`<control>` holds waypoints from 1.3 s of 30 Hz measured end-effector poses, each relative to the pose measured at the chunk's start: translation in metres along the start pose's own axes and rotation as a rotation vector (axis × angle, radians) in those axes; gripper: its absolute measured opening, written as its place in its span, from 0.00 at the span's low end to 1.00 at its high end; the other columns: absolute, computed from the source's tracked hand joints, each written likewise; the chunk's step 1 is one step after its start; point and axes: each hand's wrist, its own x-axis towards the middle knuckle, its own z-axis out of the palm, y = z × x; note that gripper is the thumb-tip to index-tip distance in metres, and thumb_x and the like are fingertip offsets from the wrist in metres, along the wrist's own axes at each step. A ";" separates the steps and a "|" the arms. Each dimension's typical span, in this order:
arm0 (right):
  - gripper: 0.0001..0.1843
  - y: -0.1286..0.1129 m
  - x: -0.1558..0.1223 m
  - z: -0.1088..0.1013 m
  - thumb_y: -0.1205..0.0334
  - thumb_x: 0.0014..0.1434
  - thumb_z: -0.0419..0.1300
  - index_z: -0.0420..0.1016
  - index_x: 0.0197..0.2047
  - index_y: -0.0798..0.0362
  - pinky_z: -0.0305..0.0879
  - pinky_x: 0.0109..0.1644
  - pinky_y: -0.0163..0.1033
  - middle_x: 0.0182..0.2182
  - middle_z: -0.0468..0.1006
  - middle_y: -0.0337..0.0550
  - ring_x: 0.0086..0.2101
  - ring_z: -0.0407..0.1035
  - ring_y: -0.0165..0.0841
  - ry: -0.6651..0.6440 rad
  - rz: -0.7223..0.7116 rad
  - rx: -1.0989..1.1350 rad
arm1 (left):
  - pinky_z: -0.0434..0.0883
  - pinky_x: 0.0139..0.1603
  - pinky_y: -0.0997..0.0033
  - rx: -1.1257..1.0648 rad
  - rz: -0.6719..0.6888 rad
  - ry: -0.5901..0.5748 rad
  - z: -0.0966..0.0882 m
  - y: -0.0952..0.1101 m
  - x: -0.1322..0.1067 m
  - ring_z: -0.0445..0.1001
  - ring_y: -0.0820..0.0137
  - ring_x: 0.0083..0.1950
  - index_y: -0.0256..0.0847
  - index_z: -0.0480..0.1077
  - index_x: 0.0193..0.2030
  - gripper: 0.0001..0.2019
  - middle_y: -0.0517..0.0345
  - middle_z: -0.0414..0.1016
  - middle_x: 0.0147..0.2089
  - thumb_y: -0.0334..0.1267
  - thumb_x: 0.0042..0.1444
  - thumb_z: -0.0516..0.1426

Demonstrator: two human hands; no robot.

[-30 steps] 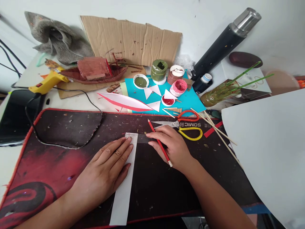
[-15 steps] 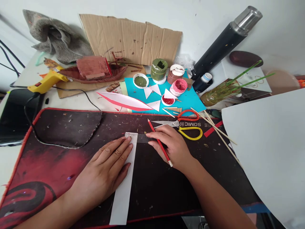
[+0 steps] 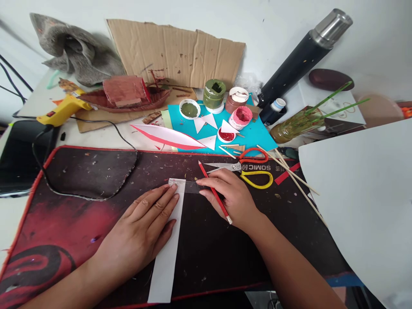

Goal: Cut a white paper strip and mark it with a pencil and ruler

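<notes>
A long white paper strip (image 3: 166, 266) lies upright in view on the dark mat. My left hand (image 3: 141, 231) is flat on it, fingers stretched out, with the fingertips near the strip's far end. Across that end runs a clear plastic ruler (image 3: 192, 187), and a left fingertip touches its left part. My right hand (image 3: 236, 199) pinches the ruler's right end between thumb and index finger. The same hand also keeps a red pencil (image 3: 215, 193) slanted across its fingers, the point towards the back. Just beyond it lie scissors (image 3: 236, 166) with orange and yellow handles, blades part-way apart.
Behind the mat (image 3: 106, 171) stand paint jars (image 3: 214, 95) on a blue sheet (image 3: 186, 143), a pink-edged paper shape (image 3: 167, 136) and a model boat (image 3: 125, 98). A yellow glue gun (image 3: 61, 110) trails its cable. Sticks (image 3: 296, 176) and a large white sheet (image 3: 360, 193) lie right.
</notes>
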 end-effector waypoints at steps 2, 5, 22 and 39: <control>0.08 0.000 0.000 0.000 0.64 0.77 0.66 0.83 0.56 0.50 0.79 0.50 0.48 0.46 0.85 0.49 0.44 0.79 0.41 -0.002 0.002 0.000 | 0.73 0.71 0.48 0.003 0.002 0.000 0.000 0.000 0.000 0.72 0.48 0.74 0.27 0.69 0.73 0.25 0.40 0.75 0.74 0.33 0.73 0.58; 0.08 0.000 0.001 0.001 0.64 0.77 0.66 0.83 0.56 0.50 0.78 0.50 0.48 0.46 0.85 0.49 0.44 0.79 0.41 -0.003 0.001 0.005 | 0.73 0.71 0.48 0.006 0.000 0.000 0.001 0.000 -0.001 0.72 0.48 0.75 0.27 0.68 0.74 0.26 0.41 0.75 0.75 0.34 0.73 0.58; 0.10 0.000 0.001 0.001 0.64 0.76 0.67 0.83 0.58 0.52 0.78 0.51 0.48 0.47 0.84 0.51 0.45 0.79 0.43 -0.026 -0.023 -0.016 | 0.75 0.71 0.49 -0.014 -0.028 0.003 0.002 0.000 -0.004 0.73 0.49 0.75 0.33 0.59 0.82 0.33 0.43 0.74 0.76 0.35 0.73 0.58; 0.10 0.001 0.000 0.004 0.62 0.79 0.63 0.83 0.59 0.51 0.74 0.53 0.50 0.47 0.84 0.50 0.47 0.77 0.42 -0.099 -0.057 -0.125 | 0.76 0.70 0.48 -0.014 -0.032 -0.003 0.003 0.000 -0.004 0.73 0.48 0.76 0.34 0.56 0.83 0.34 0.44 0.73 0.77 0.35 0.74 0.57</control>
